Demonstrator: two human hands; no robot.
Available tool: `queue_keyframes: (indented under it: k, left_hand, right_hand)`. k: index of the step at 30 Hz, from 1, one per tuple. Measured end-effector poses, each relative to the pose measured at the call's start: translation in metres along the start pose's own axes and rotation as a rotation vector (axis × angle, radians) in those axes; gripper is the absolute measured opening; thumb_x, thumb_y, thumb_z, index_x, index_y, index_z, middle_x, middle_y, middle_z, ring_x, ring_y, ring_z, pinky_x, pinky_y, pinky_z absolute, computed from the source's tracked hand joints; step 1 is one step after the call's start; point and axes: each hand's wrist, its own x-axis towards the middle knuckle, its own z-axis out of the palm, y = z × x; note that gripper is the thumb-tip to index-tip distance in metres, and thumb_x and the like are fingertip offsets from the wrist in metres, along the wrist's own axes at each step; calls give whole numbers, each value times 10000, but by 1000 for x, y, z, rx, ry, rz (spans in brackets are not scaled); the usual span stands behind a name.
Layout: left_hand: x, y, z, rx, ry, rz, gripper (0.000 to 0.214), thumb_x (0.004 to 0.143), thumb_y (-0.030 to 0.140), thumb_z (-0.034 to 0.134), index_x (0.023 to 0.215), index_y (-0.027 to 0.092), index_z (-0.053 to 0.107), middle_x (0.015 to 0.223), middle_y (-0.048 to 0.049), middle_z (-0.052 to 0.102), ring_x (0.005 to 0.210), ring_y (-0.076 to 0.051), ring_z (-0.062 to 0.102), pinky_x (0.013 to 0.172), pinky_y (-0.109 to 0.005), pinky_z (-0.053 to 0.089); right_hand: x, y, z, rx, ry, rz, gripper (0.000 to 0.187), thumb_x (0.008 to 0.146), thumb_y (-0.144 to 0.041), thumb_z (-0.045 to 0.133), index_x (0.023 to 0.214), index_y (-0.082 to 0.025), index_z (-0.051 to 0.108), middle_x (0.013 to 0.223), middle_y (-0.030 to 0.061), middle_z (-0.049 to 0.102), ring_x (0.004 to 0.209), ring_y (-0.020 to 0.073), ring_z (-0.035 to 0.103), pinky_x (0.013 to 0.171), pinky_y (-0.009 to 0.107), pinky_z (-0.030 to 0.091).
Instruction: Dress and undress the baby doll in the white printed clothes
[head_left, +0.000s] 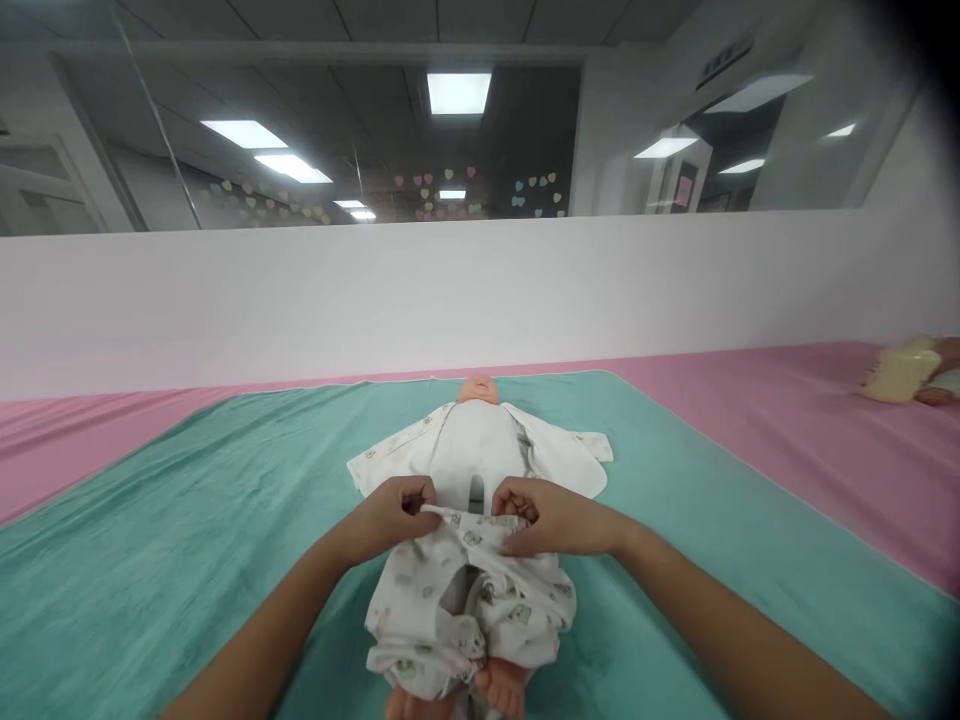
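Observation:
A baby doll (pixel 477 440) lies on its back on a teal mat (pixel 187 520), head away from me. It wears a white body with an open printed jacket spread to both sides. White printed trousers (pixel 465 610) cover its legs, with bare feet (pixel 495 690) sticking out toward me. My left hand (pixel 394 515) is closed on the left of the trousers' waistband at the doll's hip. My right hand (pixel 551 515) is closed on the waistband's right side.
The teal mat lies on a pink surface (pixel 787 400) backed by a low white wall (pixel 450 290) with glass above. At the far right edge lies a pale yellow bundle (pixel 904 370), partly cut off.

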Motion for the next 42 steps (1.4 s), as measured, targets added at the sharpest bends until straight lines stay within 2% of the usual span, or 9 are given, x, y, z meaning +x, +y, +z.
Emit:
queue_keyframes:
  k: [3, 6, 11, 15, 17, 22, 27, 38, 42]
  left_hand:
    - [8, -10, 13, 170, 231, 113, 176, 735, 202, 489, 611, 187, 365, 603, 46, 368, 566, -98, 355, 518, -217, 290]
    - [16, -19, 21, 245, 395, 276, 146, 743, 165, 465, 629, 186, 377, 951, -36, 521, 913, -166, 487, 792, -281, 389]
    - [23, -32, 24, 235, 406, 254, 187, 835, 290, 425, 679, 194, 460, 1231, -86, 497, 1118, -218, 458, 906, -334, 382]
    - [23, -34, 25, 292, 414, 141, 242, 868, 339, 358, 992, 219, 528, 990, -49, 612, 792, -179, 566, 724, -292, 425]
    - [26, -35, 25, 350, 435, 91, 231, 872, 338, 333, 937, 218, 520, 819, -21, 602, 721, -175, 556, 670, -276, 404]
    - [43, -39, 27, 511, 501, 11, 172, 845, 273, 330, 696, 216, 394, 643, 7, 479, 631, -173, 490, 594, -273, 341]
    - [51, -38, 35, 310, 564, 115, 195, 847, 368, 387, 729, 213, 406, 720, 11, 488, 673, -158, 478, 629, -275, 377]
    - [44, -30, 36, -10, 495, 149, 241, 833, 394, 441, 887, 208, 584, 914, -19, 557, 882, -178, 520, 791, -301, 403]
    - [43, -30, 31, -172, 483, -11, 305, 845, 433, 386, 825, 193, 575, 813, -13, 575, 758, -158, 535, 668, -274, 433]
  right_hand:
    - [0, 7, -6, -64, 15, 54, 252, 691, -228, 594, 930, -223, 514, 778, -36, 518, 616, 94, 460, 519, 206, 349]
    - [6, 16, 1, -253, 289, 72, 188, 683, -176, 520, 863, -222, 492, 725, -41, 512, 610, 105, 465, 515, 214, 346]
    - [13, 23, 17, -590, 633, 16, 321, 719, -220, 482, 1039, -241, 480, 1089, 15, 540, 825, 159, 537, 683, 296, 427]
    - [19, 35, 21, -781, 628, -52, 591, 749, -195, 433, 1328, -190, 317, 1427, 56, 274, 1292, 230, 251, 991, 378, 333]
    - [23, 43, 23, -831, 564, -56, 629, 773, -190, 399, 1380, -140, 239, 1469, 77, 179, 1333, 222, 177, 1046, 376, 278]
    - [30, 47, 21, -935, 492, -62, 591, 803, -158, 359, 1382, -113, 244, 1432, 115, 279, 1262, 225, 339, 982, 363, 356]
    - [34, 42, 11, -1022, 523, -58, 455, 814, -75, 322, 1248, -156, 432, 1201, 101, 540, 1013, 208, 538, 794, 307, 419]
    - [66, 75, -18, -364, 746, -84, 270, 739, -144, 378, 856, -226, 607, 868, -23, 636, 814, 157, 552, 761, 270, 383]
    - [70, 84, -15, -84, 834, 6, 166, 708, -243, 431, 816, -203, 551, 772, -18, 591, 702, 160, 514, 682, 277, 393]
